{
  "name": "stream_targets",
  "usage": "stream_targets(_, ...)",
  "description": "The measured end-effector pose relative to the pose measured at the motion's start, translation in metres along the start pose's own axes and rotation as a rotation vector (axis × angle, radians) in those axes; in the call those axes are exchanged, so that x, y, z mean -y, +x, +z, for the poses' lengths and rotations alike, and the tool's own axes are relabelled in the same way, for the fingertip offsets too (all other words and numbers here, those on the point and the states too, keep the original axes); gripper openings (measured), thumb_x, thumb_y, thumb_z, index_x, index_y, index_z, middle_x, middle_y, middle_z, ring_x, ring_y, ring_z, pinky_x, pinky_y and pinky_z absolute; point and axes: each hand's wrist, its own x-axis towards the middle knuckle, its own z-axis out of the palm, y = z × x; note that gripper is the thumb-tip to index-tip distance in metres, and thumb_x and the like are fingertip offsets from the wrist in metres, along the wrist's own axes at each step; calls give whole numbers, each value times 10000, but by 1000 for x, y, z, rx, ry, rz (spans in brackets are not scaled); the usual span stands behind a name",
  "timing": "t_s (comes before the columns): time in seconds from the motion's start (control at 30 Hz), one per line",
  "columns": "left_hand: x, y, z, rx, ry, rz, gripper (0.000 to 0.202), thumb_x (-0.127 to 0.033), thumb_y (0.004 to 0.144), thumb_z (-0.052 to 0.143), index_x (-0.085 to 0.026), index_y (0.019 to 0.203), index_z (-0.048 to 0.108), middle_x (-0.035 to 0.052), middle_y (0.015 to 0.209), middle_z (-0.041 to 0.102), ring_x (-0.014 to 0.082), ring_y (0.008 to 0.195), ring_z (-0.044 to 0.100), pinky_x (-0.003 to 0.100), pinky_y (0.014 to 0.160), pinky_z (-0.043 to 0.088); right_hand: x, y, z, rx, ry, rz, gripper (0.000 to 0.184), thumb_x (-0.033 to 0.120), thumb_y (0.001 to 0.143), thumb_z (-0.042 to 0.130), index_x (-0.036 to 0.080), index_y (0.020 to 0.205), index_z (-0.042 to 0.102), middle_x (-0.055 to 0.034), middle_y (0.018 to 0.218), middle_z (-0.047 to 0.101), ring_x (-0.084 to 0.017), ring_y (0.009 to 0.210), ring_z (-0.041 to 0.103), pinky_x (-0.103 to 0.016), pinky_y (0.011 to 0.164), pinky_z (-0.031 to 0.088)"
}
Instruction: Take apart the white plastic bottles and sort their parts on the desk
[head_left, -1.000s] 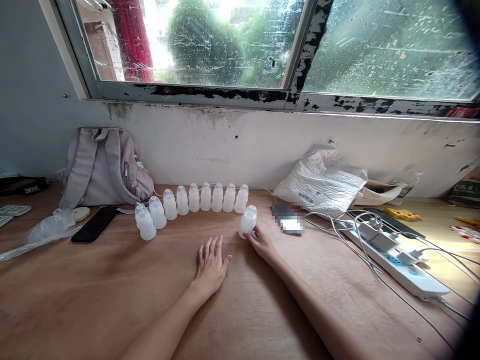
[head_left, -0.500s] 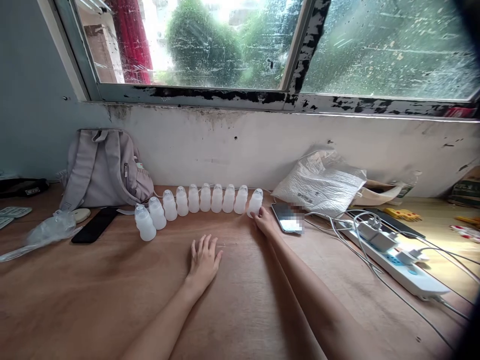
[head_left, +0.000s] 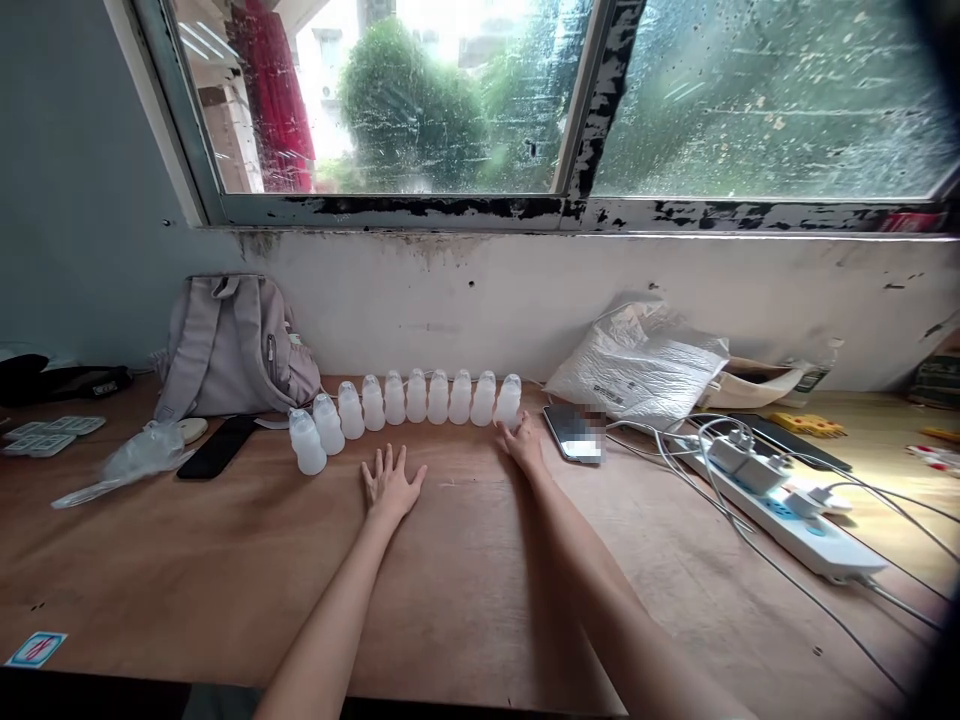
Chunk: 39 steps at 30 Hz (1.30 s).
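Note:
A row of several small frosted white plastic bottles stands upright on the table, bending toward me at its left end. My right hand [head_left: 523,443] is by the base of the rightmost bottle [head_left: 508,398], fingers apart and not wrapped round it. Whether a fingertip still touches that bottle, I cannot tell. Flat on the tabletop, my left hand [head_left: 391,484] has its fingers spread and holds nothing. It lies in front of the row, to the right of the leftmost bottle [head_left: 308,445].
Left of the row are a grey backpack [head_left: 238,345], a black phone [head_left: 217,447] and a clear plastic bag [head_left: 144,455]. To the right lie another phone [head_left: 570,433], a silvery bag [head_left: 641,362] and a power strip [head_left: 814,540] with trailing white cables.
The rightmost bottle now stands closer to its neighbour, and my right hand's fingers have loosened from it. My left hand has shifted left with fingers spread wider. The camera view has moved slightly.

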Motion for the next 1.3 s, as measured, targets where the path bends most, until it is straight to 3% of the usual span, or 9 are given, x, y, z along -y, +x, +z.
stream_targets(0.27, -2, -4, -8, 47, 10, -22, 673, -598, 776, 173, -227, 1330, 258, 70, 1411, 209, 277, 1298, 112, 521, 1016, 57, 14, -63, -18, 189, -184, -71, 641, 522, 808, 310, 86, 1279, 331, -148, 1283, 417, -259, 1207, 322, -373, 988, 193)
stream_targets(0.43, -2, -5, -10, 55, 15, -19, 658, -585, 780, 174, -231, 1328, 263, 59, 1411, 211, 271, 1299, 112, 518, 1019, 66, 14, -91, -26, 276, -258, -104, 589, 520, 823, 280, 158, 1283, 349, -94, 1371, 305, -226, 1265, 223, -393, 1020, 99)
stream_targets(0.63, -1, -3, -8, 46, 36, -11, 638, -564, 791, 168, -232, 1328, 261, 65, 1412, 207, 263, 1299, 116, 514, 1020, 71, 18, -97, -31, 306, -295, -82, 577, 491, 840, 252, 168, 1316, 296, -74, 1397, 254, -212, 1284, 172, -392, 1025, 73)
stream_targets(1.3, -7, -4, -15, 1, 36, -5, 587, -511, 807, 242, -194, 1290, 345, 122, 1375, 288, 300, 1272, 196, 548, 986, 135, 24, -101, -36, 225, -265, -90, 502, 431, 835, 327, 163, 1255, 391, -107, 1346, 348, -233, 1250, 258, -427, 995, 151)
